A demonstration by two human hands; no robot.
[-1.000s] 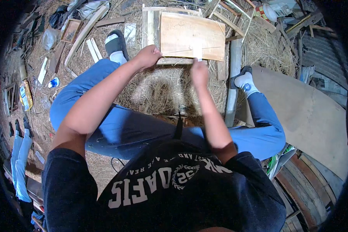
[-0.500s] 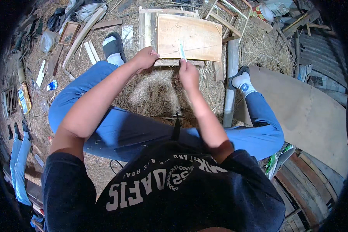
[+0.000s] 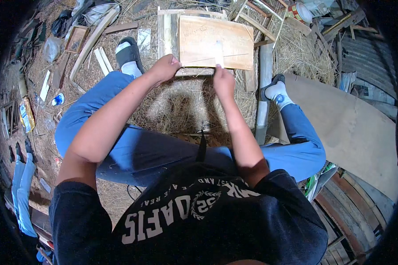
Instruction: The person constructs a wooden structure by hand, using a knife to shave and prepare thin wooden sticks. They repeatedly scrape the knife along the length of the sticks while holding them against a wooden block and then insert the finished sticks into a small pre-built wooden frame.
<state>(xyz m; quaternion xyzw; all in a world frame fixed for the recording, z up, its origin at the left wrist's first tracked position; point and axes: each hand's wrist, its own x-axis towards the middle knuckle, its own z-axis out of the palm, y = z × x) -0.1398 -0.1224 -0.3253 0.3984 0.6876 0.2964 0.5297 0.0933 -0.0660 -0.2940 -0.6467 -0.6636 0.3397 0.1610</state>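
Observation:
A pale wooden board (image 3: 208, 33) with a dark line drawn across its lower part lies over a rough wooden crate or frame (image 3: 166, 37). At the board's near left corner, my left hand (image 3: 166, 67) is closed, its fingertips gripping the edge. My right hand (image 3: 224, 81) pinches the near end of a thin pale flat strip (image 3: 219, 54). That strip lies over the board, roughly upright in view and crossing the drawn line; glare hides its exact kind.
Dry straw covers the ground around my legs. Beside my right foot lies a grey metal bar (image 3: 263, 88), with a large flat sheet (image 3: 340, 128) further right. Loose wood strips (image 3: 103, 61) are at the left, and a slatted wooden frame (image 3: 265, 22) stands beyond the board.
My right hand has slid to the right along the board with the pale strip, which shows brighter from glare. My left hand stays at the board's near left corner.

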